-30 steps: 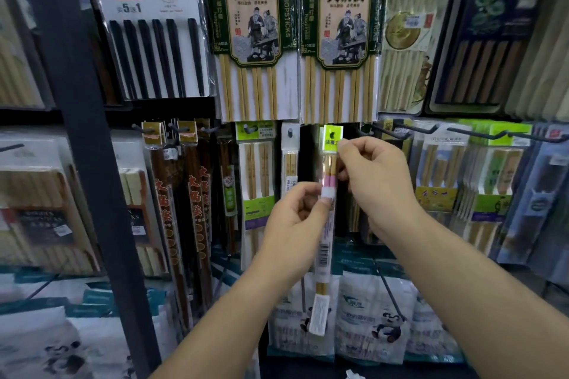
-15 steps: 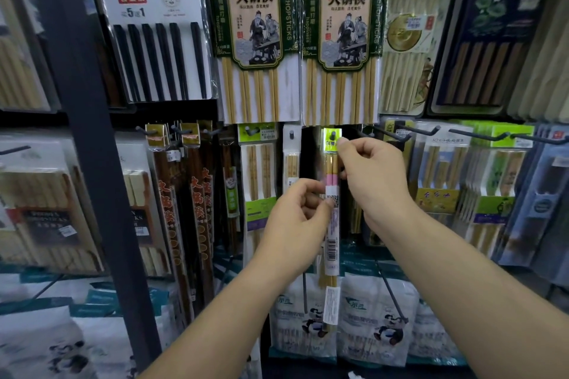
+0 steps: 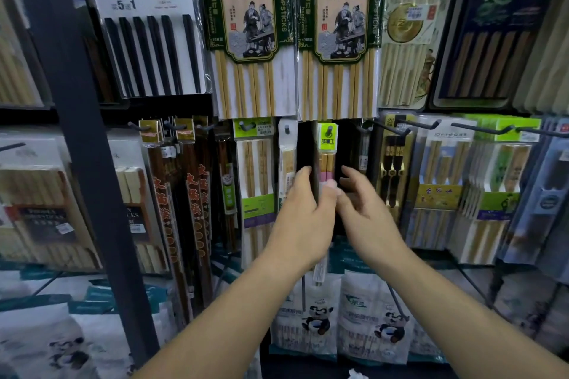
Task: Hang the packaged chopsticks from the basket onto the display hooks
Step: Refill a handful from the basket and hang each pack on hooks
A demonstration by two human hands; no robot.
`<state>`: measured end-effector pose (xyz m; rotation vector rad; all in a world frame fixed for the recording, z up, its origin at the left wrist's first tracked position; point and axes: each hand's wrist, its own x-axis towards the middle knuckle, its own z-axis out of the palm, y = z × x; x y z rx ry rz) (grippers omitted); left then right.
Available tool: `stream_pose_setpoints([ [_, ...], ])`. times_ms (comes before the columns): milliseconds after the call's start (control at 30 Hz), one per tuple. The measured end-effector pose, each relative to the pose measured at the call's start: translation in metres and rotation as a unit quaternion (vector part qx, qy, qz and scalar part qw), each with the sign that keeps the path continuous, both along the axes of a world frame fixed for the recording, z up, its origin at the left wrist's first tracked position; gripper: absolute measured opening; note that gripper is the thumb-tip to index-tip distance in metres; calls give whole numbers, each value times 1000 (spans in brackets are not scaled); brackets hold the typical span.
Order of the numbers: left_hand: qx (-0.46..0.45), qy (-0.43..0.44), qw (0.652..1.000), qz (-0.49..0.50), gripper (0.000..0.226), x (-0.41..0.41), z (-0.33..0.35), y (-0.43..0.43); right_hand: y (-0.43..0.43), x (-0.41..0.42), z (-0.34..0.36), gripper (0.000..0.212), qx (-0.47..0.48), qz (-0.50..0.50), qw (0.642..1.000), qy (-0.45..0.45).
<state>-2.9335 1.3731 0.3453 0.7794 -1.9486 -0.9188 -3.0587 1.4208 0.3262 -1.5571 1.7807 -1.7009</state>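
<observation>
A narrow chopstick pack (image 3: pixel 327 144) with a yellow-green header hangs on a display hook (image 3: pixel 328 131) in the middle row, the hook's tip showing through the header's hole. My left hand (image 3: pixel 303 221) grips the pack at its middle, thumb on the right side and fingers on the left; the pack's lower end pokes out below my wrist. My right hand (image 3: pixel 365 212) hovers just right of the pack with loose fingers, holding nothing. The basket is out of view.
Other chopstick packs hang close on both sides: a green-labelled one (image 3: pixel 257 181) to the left and dark ones (image 3: pixel 391 163) to the right. Bare black hooks (image 3: pixel 431 126) jut out at right. A dark shelf post (image 3: pixel 83 163) stands left. Panda bags (image 3: pixel 372 317) sit below.
My right hand has let go of the pack's header and dropped down to the right. The pack now hangs from the hook, with my left hand still round its middle.
</observation>
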Motion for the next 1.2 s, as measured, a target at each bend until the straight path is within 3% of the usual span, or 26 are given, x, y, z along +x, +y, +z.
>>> stream_pose_setpoints([
  [67, 111, 72, 989, -61, 66, -12, 1, -2, -3, 0, -9, 64, 27, 56, 998, -3],
  [167, 179, 133, 971, -83, 67, -26, 0, -12, -10, -1, -19, 72, 45, 95, 994, 8],
  [367, 212, 180, 956, -93, 63, -45, -5, -32, -33, -9, -26, 72, 38, 116, 992, 24],
  [600, 215, 204, 953, -67, 61, -60, -7, -52, -65, -21, -29, 90, 18, 140, 990, 19],
  [767, 224, 200, 952, -52, 66, -64, -8, -60, -77, -27, -30, 95, 17, 146, 989, 18],
  [933, 231, 192, 951, -73, 63, -54, -17, -55, -60, -28, -36, 80, 28, 133, 990, 23],
  [1200, 222, 39, 970, -93, 77, 2, -95, 8, 21, 0, -106, 58, 91, 10, 995, -26],
])
